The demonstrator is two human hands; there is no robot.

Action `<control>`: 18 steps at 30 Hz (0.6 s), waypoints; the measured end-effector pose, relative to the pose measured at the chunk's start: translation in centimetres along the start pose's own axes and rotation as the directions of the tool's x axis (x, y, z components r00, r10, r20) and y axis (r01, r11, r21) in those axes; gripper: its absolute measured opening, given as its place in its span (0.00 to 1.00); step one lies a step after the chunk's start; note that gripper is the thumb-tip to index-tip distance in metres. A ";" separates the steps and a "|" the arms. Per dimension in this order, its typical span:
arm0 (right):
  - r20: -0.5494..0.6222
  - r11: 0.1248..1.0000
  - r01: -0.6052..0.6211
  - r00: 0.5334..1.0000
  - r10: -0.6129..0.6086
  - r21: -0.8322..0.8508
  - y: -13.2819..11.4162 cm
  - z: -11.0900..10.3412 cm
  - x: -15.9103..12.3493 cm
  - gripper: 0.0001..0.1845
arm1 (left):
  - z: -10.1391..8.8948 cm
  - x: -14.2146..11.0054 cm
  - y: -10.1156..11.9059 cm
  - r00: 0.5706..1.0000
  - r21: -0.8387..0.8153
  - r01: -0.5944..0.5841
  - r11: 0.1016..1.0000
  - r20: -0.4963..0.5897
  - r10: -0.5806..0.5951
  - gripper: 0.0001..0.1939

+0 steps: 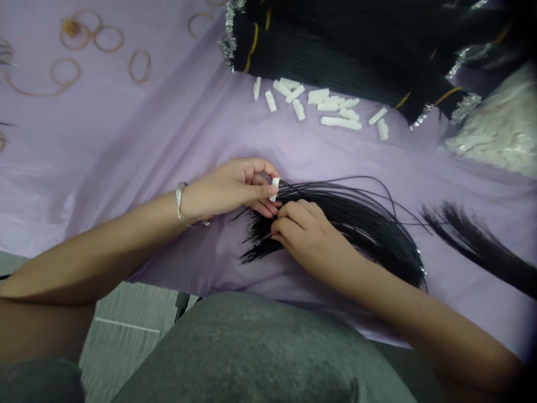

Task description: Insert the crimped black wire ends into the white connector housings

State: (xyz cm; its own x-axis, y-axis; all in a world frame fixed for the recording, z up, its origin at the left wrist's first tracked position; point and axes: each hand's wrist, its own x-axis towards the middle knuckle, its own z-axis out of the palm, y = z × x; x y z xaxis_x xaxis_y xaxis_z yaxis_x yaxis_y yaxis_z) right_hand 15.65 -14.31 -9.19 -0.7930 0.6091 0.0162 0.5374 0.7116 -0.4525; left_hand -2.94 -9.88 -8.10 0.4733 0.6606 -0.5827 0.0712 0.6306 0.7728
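Observation:
My left hand (251, 187) pinches a small white plastic connector housing (274, 189) between thumb and fingers. A few thin black wires (319, 183) run to the right from beside the connector housing. My right hand (300, 224) is closed, its thumb and fingertips pressed together over the near end of a loose black wire bundle (377, 240). What those fingertips grip is hidden, though a wire end seems to be there. The bundle lies curved on the purple cloth, its frayed ends to the left under both hands and silvery tips at the right.
Several white connector housings (335, 105) lie scattered beyond my hands. Behind them are stacked black wire bundles (335, 45) with yellow bands. A clear bag of white pieces (503, 126) sits at right, near another black wire bundle (482, 240). Rubber bands (108, 38) lie at upper left.

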 end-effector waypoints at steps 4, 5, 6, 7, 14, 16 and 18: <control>-0.057 0.989 -0.039 0.997 0.048 0.142 -0.1 -0.1 -0.2 0.08 | 0.0 0.0 0.0 1.000 -0.006 0.003 1.000 -0.004 -0.003 0.07; -0.058 0.978 -0.049 0.996 0.062 0.201 0.0 -0.3 -0.2 0.06 | 0.0 0.0 0.0 1.000 -0.008 0.005 1.000 -0.002 -0.005 0.06; -0.053 0.964 -0.062 0.996 0.078 0.259 0.0 -0.5 -0.2 0.05 | 0.0 0.0 0.0 1.000 -0.010 0.006 1.000 -0.001 -0.006 0.06; -0.045 0.948 -0.077 0.994 0.095 0.309 0.1 -0.7 -0.1 0.04 | 0.0 0.0 0.1 1.000 -0.011 0.008 1.000 -0.003 -0.008 0.06; -0.056 0.875 -0.060 0.993 0.099 0.481 0.4 -1.7 0.1 0.03 | 0.1 0.0 0.3 1.000 -0.031 0.027 0.999 0.002 -0.027 0.05; -0.055 0.848 -0.070 0.992 0.116 0.525 0.5 -1.9 0.1 0.03 | 0.1 0.0 0.3 0.999 -0.037 0.032 0.999 0.004 -0.032 0.05; -0.049 0.816 -0.084 0.989 0.137 0.572 0.5 -2.2 0.1 0.03 | 0.1 0.0 0.3 0.999 -0.040 0.034 0.999 0.011 -0.033 0.05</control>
State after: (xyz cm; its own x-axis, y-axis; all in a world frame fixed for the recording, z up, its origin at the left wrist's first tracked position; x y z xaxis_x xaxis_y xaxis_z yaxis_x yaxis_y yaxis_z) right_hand 16.45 -13.15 -7.48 -0.6967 0.7173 -0.0019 0.3411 0.3291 -0.8805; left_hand -2.83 -9.70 -7.83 0.4803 0.6347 -0.6053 0.0523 0.6682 0.7422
